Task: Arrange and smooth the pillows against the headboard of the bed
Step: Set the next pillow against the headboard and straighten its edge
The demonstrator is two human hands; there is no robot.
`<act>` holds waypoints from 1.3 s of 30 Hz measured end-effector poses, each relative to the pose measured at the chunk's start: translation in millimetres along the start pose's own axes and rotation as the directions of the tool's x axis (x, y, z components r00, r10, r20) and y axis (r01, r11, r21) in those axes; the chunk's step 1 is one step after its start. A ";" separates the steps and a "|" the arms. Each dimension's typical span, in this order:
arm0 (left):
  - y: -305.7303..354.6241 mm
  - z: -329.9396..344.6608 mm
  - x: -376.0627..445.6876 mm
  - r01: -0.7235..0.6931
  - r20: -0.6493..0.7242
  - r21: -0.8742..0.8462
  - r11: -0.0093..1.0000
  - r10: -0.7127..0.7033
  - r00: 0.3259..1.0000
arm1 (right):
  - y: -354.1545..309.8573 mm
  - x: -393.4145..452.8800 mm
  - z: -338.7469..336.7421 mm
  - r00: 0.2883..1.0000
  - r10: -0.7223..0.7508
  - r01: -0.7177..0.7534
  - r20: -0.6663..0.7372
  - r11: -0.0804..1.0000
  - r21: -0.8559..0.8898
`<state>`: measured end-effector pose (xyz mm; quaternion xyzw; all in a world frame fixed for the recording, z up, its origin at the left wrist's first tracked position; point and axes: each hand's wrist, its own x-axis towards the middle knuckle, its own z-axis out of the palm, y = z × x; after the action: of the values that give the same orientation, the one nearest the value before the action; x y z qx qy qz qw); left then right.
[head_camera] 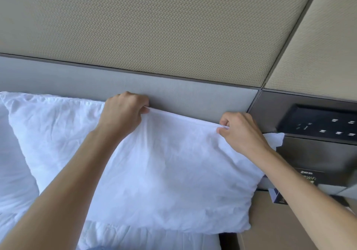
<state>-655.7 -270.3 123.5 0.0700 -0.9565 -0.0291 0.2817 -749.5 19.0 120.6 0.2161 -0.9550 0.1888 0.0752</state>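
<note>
Pillow [164,172] leans on the headboard [193,93], both grips pinching its top seam: left hand [123,110], right hand [239,132]. Uneven pulling could tip it off the bed's right edge.

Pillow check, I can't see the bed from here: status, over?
Left hand and right hand both pinching the pillow along its top edge. Pillow leaning on the headboard, still wrinkled. Nothing in the way.

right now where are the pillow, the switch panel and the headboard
pillow [158,176], head view, middle of its white front
switch panel [324,124], head view, centre of the dark face
headboard [193,97], head view, bare grey strip above the pillow
</note>
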 end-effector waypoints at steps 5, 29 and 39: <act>40.3 0.1 6.0 -0.062 0.102 -0.052 0.997 0.067 0.993 | 17.4 -8.3 2.5 0.999 0.011 -0.010 -0.047 0.999 0.038; 152.5 38.7 18.0 -0.085 0.184 -0.245 0.966 0.132 0.974 | 122.5 -30.8 -17.7 0.998 0.038 -0.045 -0.050 0.989 -0.141; 156.8 34.8 19.8 -0.096 0.147 -0.138 0.986 0.116 0.982 | 150.4 -49.5 -21.2 0.984 0.161 -0.131 -0.073 0.943 0.306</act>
<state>-709.4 -117.7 119.8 -0.0020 -0.9738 -0.0818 0.2121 -770.2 172.0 79.7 0.1440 -0.9239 0.3467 0.0737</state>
